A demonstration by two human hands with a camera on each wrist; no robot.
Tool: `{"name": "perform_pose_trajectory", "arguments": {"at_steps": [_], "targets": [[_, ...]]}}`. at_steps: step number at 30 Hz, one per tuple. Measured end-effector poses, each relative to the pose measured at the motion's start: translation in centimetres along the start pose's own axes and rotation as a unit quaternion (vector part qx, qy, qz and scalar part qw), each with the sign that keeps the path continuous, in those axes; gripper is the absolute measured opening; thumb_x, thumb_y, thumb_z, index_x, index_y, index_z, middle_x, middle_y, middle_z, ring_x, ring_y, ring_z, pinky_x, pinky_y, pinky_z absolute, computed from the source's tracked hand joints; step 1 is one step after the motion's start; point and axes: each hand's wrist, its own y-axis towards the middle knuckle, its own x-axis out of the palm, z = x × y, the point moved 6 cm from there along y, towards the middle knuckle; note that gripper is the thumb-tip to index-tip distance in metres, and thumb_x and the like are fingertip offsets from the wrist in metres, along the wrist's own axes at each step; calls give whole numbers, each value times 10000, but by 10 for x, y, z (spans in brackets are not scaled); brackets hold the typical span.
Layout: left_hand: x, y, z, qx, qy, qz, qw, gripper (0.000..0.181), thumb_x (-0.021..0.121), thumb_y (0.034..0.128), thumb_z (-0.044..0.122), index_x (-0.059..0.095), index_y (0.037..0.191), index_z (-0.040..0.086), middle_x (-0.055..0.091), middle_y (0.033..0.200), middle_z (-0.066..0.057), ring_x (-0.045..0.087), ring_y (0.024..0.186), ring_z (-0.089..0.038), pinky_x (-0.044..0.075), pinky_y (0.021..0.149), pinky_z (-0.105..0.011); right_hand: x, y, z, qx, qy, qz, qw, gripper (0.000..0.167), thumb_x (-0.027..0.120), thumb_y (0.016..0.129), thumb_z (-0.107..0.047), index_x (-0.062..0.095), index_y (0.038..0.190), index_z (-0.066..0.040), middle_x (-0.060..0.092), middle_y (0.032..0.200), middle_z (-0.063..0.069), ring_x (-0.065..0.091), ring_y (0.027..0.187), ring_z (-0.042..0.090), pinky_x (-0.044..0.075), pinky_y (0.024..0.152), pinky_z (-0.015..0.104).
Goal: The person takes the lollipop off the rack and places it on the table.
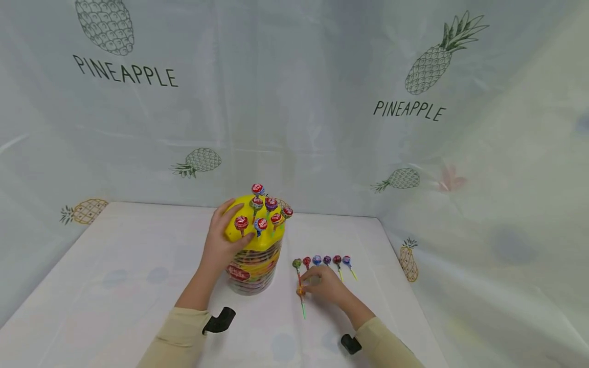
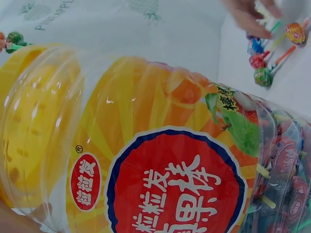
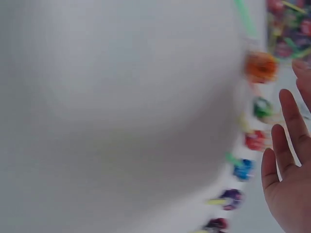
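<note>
Handling of lollipops at the surface (image 1: 161, 245), with the jar (image 1: 239, 272) braced. The jar is stood just left of centre and is gripped from above by the left hand (image 1: 218, 248), whose bent fingers are laid over the far left side of the yellow lid (image 1: 262, 244) and whose thumb is set at its front. Several wrapped lollipops (image 1: 260, 225) are held upright in the lid by their sticks. To the right of the jar, a row of six lollipops (image 1: 327, 259) is laid out, heads directed away from the person. Nearer the person, in line with the row's green lollipop (image 1: 296, 262), an orange lollipop (image 2: 295, 33) is placed, its green stick pointed toward the person. The right hand (image 1: 327, 283) is held low over it with fingers extended and parted; no closed pinch is shown, and contact with the wrapper cannot be confirmed, the right wrist view being blurred. The step in hand is judged to be the positioning of this one lollipop, though whether it is being taken up or set down cannot be told. If it is to be lifted, a fingertip pinch on head or stick would be called for; if it is to be left, a clean withdrawal, so that the neighbouring sticks are not disturbed.
</note>
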Motion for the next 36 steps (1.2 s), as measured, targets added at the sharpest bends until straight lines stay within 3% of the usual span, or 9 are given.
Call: {"name": "perform_pose_trajectory", "arguments": {"at_steps": [5,9,14,20,26,30,36], "targets": [[4,1,0,1,15,100,9999,672,782,820,272,497,1418,158,228,1561,7,344,1338,-329,461,978,-516,-31,-1,-31,-149,599,687,9957,206,789,823,-167,755,1026,-153,660,1060,-38,532,1103,268,449,939,561],[8,1,3,71,59,237,9997,679,785,814,288,500,1417,163,242,1556,20,307,1361,-326,448,989,-526,-58,0,-61,-361,952,1219,9873,216,800,815,-186,755,1025,-210,668,1080,-80,532,1106,200,435,959,475],[15,4,5,164,110,359,9992,677,786,808,316,514,1408,162,263,1548,19,285,1371,-315,449,989,-520,-85,1,-96,-808,1324,1733,9726,234,783,829,-118,744,1058,-137,668,1115,-18,532,1104,231,423,952,416],[19,6,6,255,256,483,9982,681,778,804,340,518,1405,154,281,1542,16,283,1367,-319,449,973,-528,-103,3,-136,-1396,1825,1811,9562,329,742,835,7,677,1158,-1,598,1247,115,515,1200,245,402,1047,453],[19,5,7,330,466,501,9971,676,764,812,359,516,1406,155,289,1541,14,288,1362,-335,442,972,-548,-114,-1,-176,-1782,2040,1822,9452,335,695,866,36,628,1194,52,524,1338,149,494,1224,248,399,1050,496],[20,5,7,339,565,432,9969,664,757,823,360,515,1408,157,287,1544,10,296,1355,-338,447,971,-548,-113,6,-176,-2052,2214,1870,9348,341,684,858,75,630,1195,63,544,1309,157,513,1196,263,413,1033,499],[20,4,5,349,702,403,9961,670,746,822,378,509,1414,170,278,1551,17,292,1364,-334,443,974,-555,-106,19,-164,-2132,2429,1862,9278,330,676,876,52,646,1203,20,592,1246,92,544,1158,231,418,1033,489]]}}
